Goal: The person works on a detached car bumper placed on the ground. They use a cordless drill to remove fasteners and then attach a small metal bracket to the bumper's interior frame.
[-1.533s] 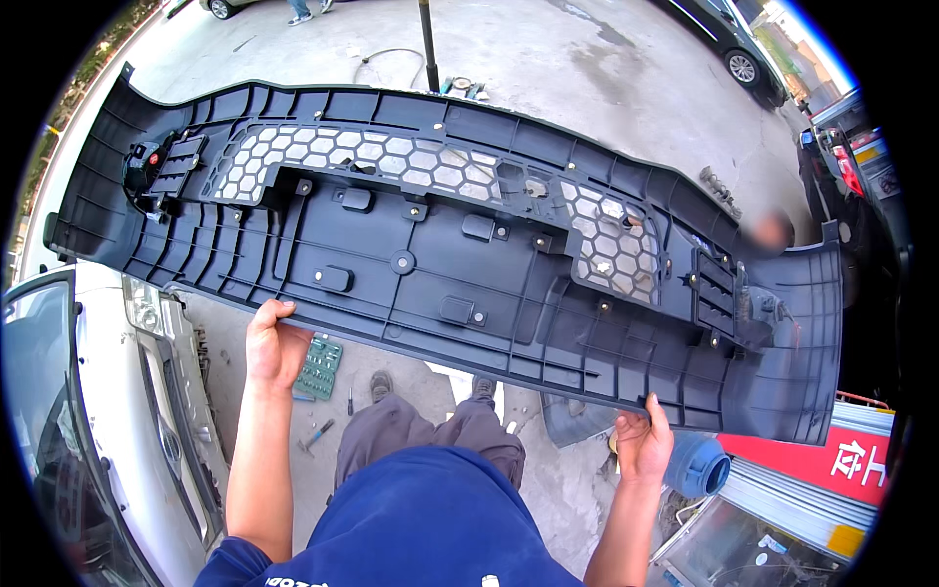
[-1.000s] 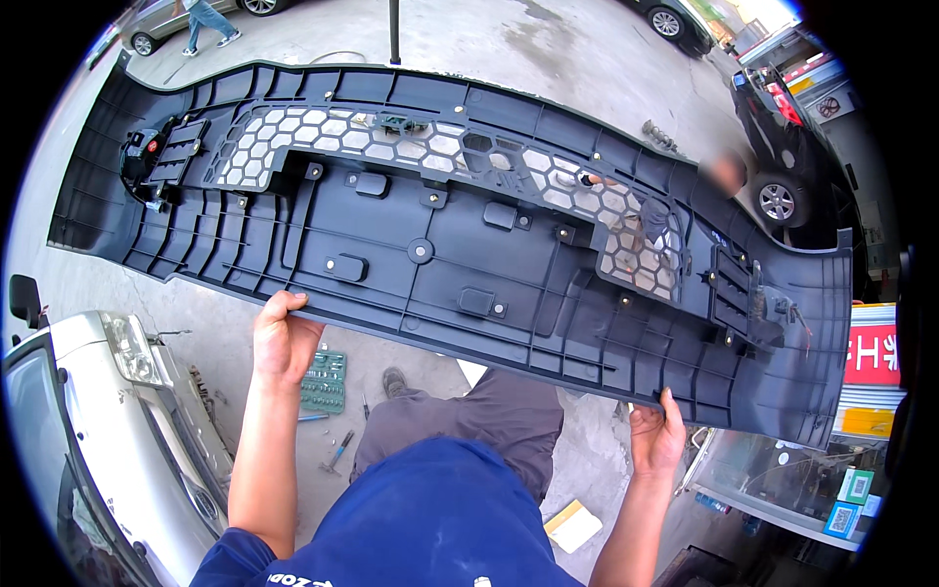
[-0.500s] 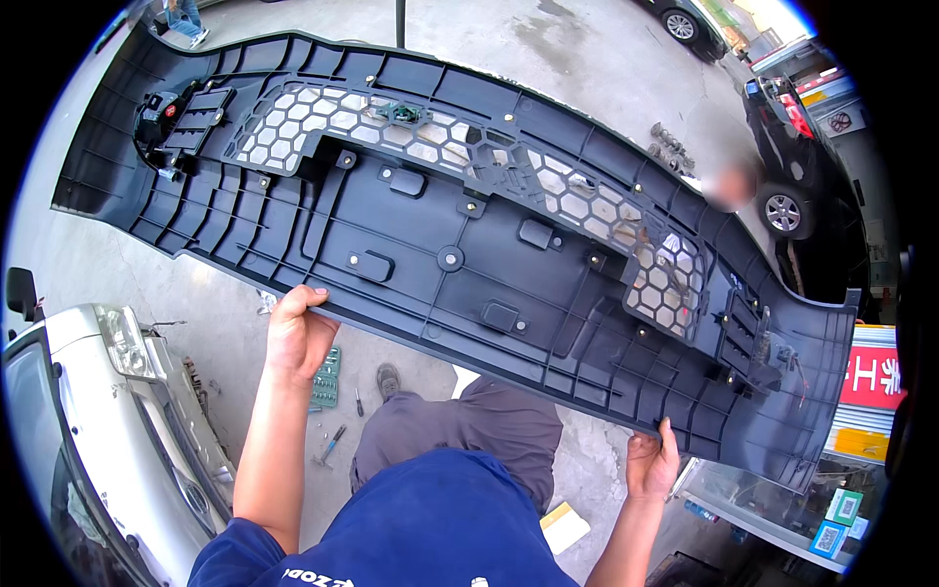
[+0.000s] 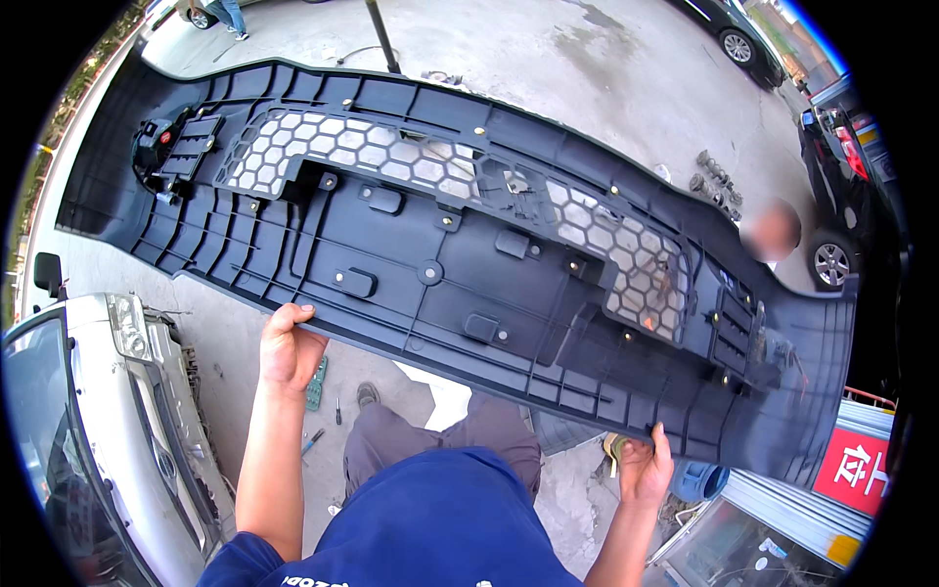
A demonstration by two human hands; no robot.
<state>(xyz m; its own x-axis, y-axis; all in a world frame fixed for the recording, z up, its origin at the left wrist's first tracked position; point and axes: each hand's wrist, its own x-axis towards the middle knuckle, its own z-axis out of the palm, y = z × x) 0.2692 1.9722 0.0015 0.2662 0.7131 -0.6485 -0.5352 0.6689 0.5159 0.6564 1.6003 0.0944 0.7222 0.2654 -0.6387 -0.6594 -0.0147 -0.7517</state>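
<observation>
I hold a long black plastic car bumper cover (image 4: 421, 311) up in front of me, its ribbed inner side facing me and its right end lower than the left. My left hand (image 4: 291, 350) is closed on the near edge, thumb on the inner face. Further right, my right hand (image 4: 646, 472) grips the same edge, fingers mostly hidden beneath it. A honeycomb grille (image 4: 505, 190) runs along the upper middle. A dark round fitting, like a fog lamp (image 4: 158, 143), sits in the left end. Small metallic fasteners dot the panel.
At left stands a silver vehicle (image 4: 147, 430); black cars (image 4: 748, 61) are at the far right. Another person's head (image 4: 771, 231) shows beyond the bumper's right end. On the floor lie a green tool case (image 4: 316, 383) and hand tools. A blue container (image 4: 699, 481) stands near my right hand.
The view has turned, and the surroundings have shifted in the picture. The bumper's middle sits slightly further left. Both hands keep the same hold. A blue container now shows by my right hand.
</observation>
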